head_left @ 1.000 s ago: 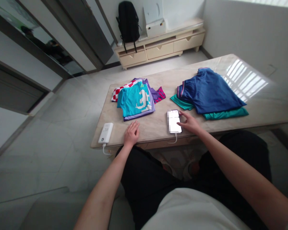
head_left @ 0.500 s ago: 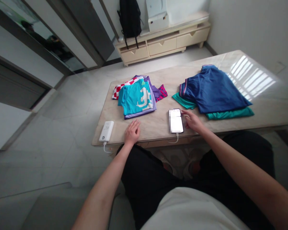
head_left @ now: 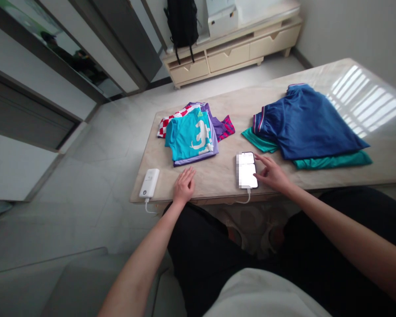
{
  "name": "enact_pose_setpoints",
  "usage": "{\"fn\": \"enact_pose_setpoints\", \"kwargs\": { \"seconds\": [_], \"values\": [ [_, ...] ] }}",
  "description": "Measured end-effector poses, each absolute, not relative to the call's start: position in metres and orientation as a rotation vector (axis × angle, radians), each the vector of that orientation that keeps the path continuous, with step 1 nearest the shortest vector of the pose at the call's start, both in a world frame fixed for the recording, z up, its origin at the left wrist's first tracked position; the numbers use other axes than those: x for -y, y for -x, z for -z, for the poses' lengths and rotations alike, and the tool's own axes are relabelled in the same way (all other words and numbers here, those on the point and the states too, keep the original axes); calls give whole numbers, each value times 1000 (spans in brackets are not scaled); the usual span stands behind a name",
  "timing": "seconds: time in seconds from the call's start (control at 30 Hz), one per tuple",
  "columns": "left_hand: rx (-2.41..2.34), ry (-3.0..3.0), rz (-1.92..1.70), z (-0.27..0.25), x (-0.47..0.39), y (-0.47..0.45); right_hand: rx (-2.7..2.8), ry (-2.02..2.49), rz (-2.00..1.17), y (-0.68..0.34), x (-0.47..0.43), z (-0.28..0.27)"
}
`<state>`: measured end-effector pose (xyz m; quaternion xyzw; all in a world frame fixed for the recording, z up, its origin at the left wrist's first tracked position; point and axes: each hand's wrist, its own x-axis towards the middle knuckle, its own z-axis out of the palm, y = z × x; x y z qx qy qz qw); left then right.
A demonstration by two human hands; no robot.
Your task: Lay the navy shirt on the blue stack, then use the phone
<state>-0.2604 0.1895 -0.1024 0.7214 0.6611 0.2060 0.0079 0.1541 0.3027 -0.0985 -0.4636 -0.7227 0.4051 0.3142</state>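
So, thumb and forefinger of the right hand (head_left: 274, 175) are standing apart at the right edge of a lit, black-rimmed rectangular phone (head_left: 248, 177), likely steadying it flat on the beige marbled tabletop (head_left: 214, 181); the left hand (head_left: 184, 186), fingers nearly together, is resting there, probably for support.

Pale top (head_left: 267, 295) at the near edge, off-white, plain where it shows, bulging in one soft rounded curve of cloth! Then it's straight to black trousers (head_left: 201, 233), loose, roomy through both legs, so dark the creases barely register. Forearms bare, left (head_left: 148, 251) and right (head_left: 336, 229), narrowing towards the wrists. Left hand (head_left: 184, 187) bare, right hand (head_left: 274, 175) bare, slim fingers (head_left: 186, 175) on both. And down in the shadow, shoes (head_left: 240, 237), pale-edged, too dim for detail!
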Motion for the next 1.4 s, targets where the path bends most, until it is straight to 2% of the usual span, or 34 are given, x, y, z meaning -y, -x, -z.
{"fn": "enact_pose_setpoints", "kwargs": {
  "seconds": [0.13, 0.33, 1.4],
  "values": [
    [-2065, -2250, -623, 103, -190, 262, 1867, 1201, -1111, -155, -302, 90],
    [-2059, -2257, -611, 105, -190, 263, 1904, 1129, -1341, -159, -300, 80],
    [-2075, -2234, -594, 102, -191, 261, 1877, 1103, -1331, -162, -298, 84]
  ]
}}
